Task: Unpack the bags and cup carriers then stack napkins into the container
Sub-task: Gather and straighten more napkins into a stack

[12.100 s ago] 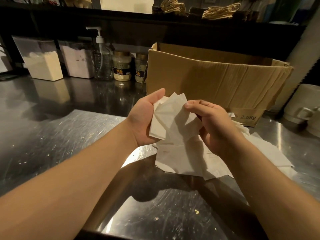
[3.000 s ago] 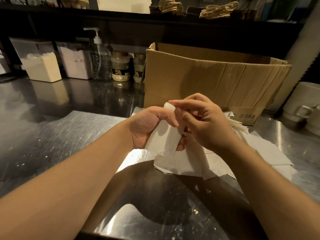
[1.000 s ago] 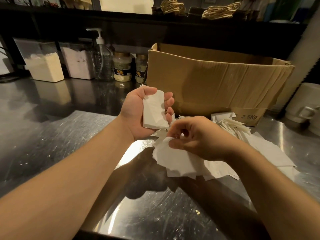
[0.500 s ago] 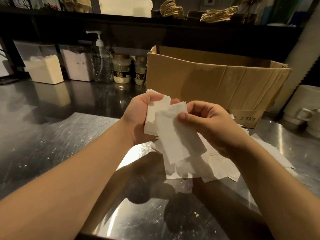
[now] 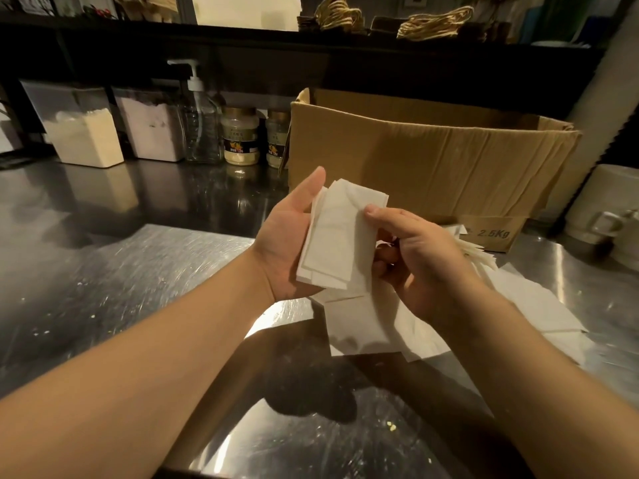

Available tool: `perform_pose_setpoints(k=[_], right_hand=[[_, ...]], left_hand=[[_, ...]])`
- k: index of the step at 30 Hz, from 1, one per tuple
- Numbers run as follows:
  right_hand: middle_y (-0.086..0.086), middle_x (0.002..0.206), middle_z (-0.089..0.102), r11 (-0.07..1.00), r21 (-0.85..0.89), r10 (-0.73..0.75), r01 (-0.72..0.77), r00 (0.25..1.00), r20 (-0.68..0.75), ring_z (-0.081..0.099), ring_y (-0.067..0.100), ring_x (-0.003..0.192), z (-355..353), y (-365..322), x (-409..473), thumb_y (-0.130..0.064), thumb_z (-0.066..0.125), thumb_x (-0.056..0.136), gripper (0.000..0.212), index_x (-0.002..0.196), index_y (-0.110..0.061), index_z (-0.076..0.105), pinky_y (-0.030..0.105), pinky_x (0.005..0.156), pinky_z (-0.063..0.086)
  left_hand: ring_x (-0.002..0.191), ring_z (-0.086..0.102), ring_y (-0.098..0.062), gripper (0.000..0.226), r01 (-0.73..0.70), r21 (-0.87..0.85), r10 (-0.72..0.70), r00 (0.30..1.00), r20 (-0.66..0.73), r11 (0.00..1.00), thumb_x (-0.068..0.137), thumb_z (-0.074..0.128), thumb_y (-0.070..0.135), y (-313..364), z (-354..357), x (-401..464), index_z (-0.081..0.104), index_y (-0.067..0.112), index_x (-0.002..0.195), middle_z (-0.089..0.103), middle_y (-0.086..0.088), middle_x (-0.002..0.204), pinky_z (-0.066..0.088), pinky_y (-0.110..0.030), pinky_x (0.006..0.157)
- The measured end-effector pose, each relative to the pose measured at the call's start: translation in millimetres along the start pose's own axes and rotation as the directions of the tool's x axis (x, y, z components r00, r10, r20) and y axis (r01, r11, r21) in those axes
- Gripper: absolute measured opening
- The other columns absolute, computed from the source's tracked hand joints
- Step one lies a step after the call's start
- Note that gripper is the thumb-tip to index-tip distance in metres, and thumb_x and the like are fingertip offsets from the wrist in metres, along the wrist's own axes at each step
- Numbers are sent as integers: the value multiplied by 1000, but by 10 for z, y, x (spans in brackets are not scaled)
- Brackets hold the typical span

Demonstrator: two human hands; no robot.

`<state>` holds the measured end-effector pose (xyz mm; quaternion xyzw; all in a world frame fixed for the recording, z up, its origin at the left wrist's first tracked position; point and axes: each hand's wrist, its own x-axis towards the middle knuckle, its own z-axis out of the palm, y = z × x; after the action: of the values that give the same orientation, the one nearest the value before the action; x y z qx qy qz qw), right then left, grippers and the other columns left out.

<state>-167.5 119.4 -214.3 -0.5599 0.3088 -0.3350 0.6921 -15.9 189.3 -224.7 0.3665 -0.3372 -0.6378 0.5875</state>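
Steel counter (image 5: 103, 271): cardboard box (image 5: 415, 160) marked "2.5Kg"; left hand (image 5: 287, 236) cradles napkin stack (image 5: 339, 236), right hand (image 5: 422, 261) pinching it.

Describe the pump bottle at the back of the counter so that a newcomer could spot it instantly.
Start at the big brown cardboard box and look left along the back of the steel counter. Past two small gold-lidded jars stands the clear plastic pump bottle. It alone has a white pump nozzle; the tubs of powder beyond are square.
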Motion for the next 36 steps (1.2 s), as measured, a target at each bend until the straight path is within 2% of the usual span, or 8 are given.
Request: perform_pose_setpoints(k=[3,6,10,13,16,21,29,36], right_hand=[[-9,64,70,1000,-6,-8,8,1000,-4,62,6,50,4,13,-16,-34,73,91,24,107,-16,70,21,50,48],[-4,94,69,949,-257,-206,184,977,-61,67,11,78,-9,60,11,-37,74,91,29,113,-22,62,20,56,54],[-10,118,49,561,-645,-561,519,811,165,60,14,103,-56,81,29,-51,76,83,32,106,-38,57,31,81,62],[-22,118,39,313,-743,-533,591,757,378,44,14,116,-72,109,18,-68,73,75,36,103,-49,60,42,95,52],[-21,122,41,157,-793,-501,588,740,449,31,10,119,-72,146,15,-74,65,70,48,108,-45,66,42,102,38],[-14,124,51,57,-794,-545,605,685,483,31,13,121,-81,155,24,-62,75,76,37,106,-42,71,39,97,28],[-9,113,60,29,-723,-642,690,567,515,37,13,114,-112,195,87,-39,71,83,14,96,-35,76,43,94,32],[-13,112,59,63,-716,-609,695,595,524,38,12,115,-138,169,87,-43,67,85,15,95,-37,76,45,95,35]], left_hand=[[104,65,-31,74,7,48,-6,1000,-20,999,83,49,68,0,20,-8,55,23,140,66,-12,118,57,-43,88],[100,65,-29,65,29,33,-26,996,-88,999,90,53,58,-10,42,-10,55,20,143,64,-13,118,55,-42,87],[101,64,-27,65,28,-54,-34,992,-120,998,96,45,59,11,27,-17,56,14,142,65,-11,115,52,-43,94],[96,69,-27,58,7,-25,-10,991,-130,1000,99,37,61,19,18,-20,56,19,135,73,-11,103,58,-41,84],[100,66,-28,56,-2,10,4,982,-188,1000,100,37,62,19,20,-19,54,23,137,73,-9,103,59,-40,81],[100,68,-29,53,-1,39,9,975,-222,999,101,37,61,15,31,-24,58,23,132,76,-8,101,60,-42,85],[88,70,-25,53,8,-3,-9,973,-232,1000,99,41,60,37,36,-20,57,20,130,75,-9,96,58,-41,81],[86,70,-25,51,2,3,-2,969,-245,1000,98,40,59,68,23,-38,60,19,121,75,-10,94,59,-39,79]])
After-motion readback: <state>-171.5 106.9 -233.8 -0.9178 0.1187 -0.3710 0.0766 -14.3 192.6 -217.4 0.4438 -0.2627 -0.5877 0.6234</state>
